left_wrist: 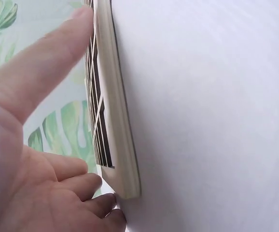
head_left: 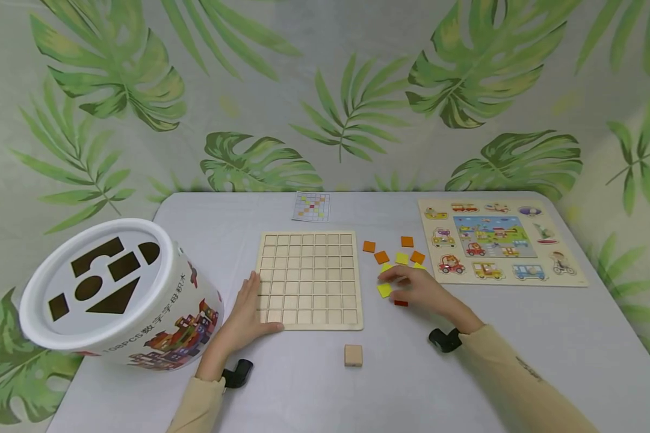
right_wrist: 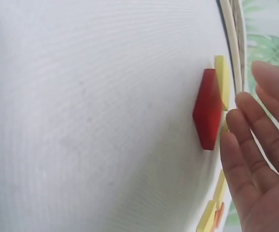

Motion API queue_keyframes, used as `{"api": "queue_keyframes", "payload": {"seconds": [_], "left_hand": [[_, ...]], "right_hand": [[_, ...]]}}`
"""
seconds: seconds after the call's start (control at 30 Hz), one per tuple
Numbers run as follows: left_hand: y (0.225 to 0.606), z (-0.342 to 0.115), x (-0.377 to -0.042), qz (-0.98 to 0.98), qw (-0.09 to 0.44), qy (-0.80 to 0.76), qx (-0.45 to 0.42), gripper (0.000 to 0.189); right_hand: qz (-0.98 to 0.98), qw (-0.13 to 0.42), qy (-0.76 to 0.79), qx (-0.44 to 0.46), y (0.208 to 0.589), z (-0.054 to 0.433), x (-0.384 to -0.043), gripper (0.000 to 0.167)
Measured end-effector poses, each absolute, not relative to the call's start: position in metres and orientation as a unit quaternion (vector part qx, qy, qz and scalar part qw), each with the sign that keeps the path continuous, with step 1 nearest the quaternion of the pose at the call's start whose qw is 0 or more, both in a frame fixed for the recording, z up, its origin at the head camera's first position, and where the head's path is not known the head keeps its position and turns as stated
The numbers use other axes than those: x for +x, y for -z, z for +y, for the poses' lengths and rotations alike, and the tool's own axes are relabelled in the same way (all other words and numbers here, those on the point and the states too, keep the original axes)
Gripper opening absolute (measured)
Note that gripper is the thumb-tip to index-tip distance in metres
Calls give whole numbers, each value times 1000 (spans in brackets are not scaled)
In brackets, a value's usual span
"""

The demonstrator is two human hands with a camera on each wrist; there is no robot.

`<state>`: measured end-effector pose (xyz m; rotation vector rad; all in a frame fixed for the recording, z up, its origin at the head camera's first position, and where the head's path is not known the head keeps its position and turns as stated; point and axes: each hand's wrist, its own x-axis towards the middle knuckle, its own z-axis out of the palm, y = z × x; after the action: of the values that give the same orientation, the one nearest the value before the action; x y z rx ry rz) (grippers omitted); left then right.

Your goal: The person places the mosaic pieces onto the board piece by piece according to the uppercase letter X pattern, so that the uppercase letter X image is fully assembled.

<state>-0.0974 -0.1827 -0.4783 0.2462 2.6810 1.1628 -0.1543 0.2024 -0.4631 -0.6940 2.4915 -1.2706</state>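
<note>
Clearly, the head view puts the right hand nearer the loose tiles: it is over the near part of their scatter, fingers bent downward, with the red tile just on its near side, a yellow tile by its fingertips and orange tiles farther off. The gridded board lies to that hand's left, apart from it; the left hand rests at the board's opposite edge, fingers along the side, thumb spread out at the near edge. In the left wrist view, the thumb tip meets the board's rim and the other fingers bend loosely by its corner. In the right wrist view, the red tile lies just beside the loosely bent fingers; being square, it offers no long axis, and nothing shows pinched
</note>
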Motion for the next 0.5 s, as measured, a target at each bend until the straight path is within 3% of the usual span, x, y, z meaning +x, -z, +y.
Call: {"api": "queue_keyframes", "payload": {"seconds": [0.5], "left_hand": [[480, -182, -97, 917, 98, -378, 85, 121]], "right_hand": [[900, 111, 333, -260, 462, 190, -161, 26]]}}
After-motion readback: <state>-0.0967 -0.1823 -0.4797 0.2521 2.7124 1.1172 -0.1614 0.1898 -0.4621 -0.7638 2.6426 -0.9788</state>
